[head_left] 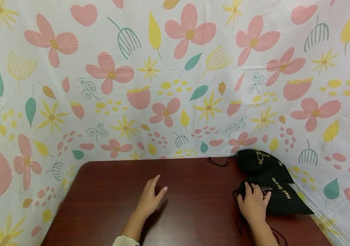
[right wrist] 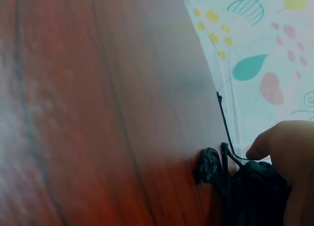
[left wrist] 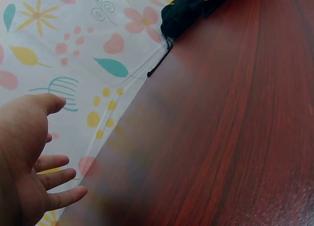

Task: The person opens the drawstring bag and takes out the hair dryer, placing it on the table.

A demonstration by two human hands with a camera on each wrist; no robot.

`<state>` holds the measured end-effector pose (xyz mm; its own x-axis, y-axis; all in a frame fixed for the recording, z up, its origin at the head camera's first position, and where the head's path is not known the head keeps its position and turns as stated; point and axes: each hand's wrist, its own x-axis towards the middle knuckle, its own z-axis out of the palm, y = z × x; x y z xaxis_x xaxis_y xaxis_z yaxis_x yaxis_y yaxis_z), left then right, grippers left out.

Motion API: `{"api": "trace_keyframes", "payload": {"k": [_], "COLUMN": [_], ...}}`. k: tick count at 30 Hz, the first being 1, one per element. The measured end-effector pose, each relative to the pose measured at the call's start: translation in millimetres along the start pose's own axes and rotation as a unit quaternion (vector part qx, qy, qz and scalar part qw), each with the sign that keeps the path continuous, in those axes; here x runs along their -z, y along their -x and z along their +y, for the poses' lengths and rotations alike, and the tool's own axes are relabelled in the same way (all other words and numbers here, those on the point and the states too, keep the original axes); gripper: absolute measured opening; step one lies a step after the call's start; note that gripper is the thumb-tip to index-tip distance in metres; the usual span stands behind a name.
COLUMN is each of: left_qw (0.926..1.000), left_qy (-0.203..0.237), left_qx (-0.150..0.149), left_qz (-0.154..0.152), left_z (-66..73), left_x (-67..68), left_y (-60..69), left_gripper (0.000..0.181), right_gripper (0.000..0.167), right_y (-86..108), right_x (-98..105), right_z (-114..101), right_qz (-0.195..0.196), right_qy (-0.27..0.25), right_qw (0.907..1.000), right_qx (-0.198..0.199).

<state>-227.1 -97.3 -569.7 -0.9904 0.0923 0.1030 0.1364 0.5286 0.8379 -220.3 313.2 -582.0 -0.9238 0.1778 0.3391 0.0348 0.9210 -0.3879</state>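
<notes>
Two black drawstring bags lie at the right end of the table in the head view. The nearer bag (head_left: 288, 203) bears gold "Hair Dryer" lettering; the farther bag (head_left: 250, 164) lies just behind it and is partly covered. My right hand (head_left: 253, 205) rests on the gathered left end of the nearer bag, its fingers spread over the cloth. What the bags hold is hidden. My left hand (head_left: 148, 201) hovers over the middle of the table, thumb and fingers apart, with nothing in it. In the left wrist view its fingers (left wrist: 56, 179) are loosely extended.
The dark red wooden table (head_left: 193, 205) is bordered at the back and sides by a white flowered cloth (head_left: 168, 85). A black cord (head_left: 221, 164) trails left from the farther bag. More cord (head_left: 277, 235) lies near my right wrist.
</notes>
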Motion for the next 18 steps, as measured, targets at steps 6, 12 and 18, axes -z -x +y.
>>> {"api": "trace_keyframes", "payload": {"k": [6,12,18], "left_qw": [1.0000,1.0000,1.0000], "left_qy": [0.002,0.003,0.004], "left_qx": [0.001,-0.001,-0.006], "left_qz": [0.000,-0.001,-0.003], "left_z": [0.2,-1.2,-2.4], "left_x": [-0.6,-3.0,-4.5], "left_y": [0.3,0.1,1.1], "left_gripper": [0.071,0.068,0.069], "right_gripper": [0.057,0.057,0.055], "right_y": [2.8,6.2,11.2], "right_x": [-2,-6,-12], "right_z": [-9,-17,-27], "right_qz": [0.005,0.011,0.016], "right_qy": [-0.005,-0.006,-0.016], "right_qw": [0.9999,0.9998,0.9993], "right_qx": [0.011,0.017,0.031]}}
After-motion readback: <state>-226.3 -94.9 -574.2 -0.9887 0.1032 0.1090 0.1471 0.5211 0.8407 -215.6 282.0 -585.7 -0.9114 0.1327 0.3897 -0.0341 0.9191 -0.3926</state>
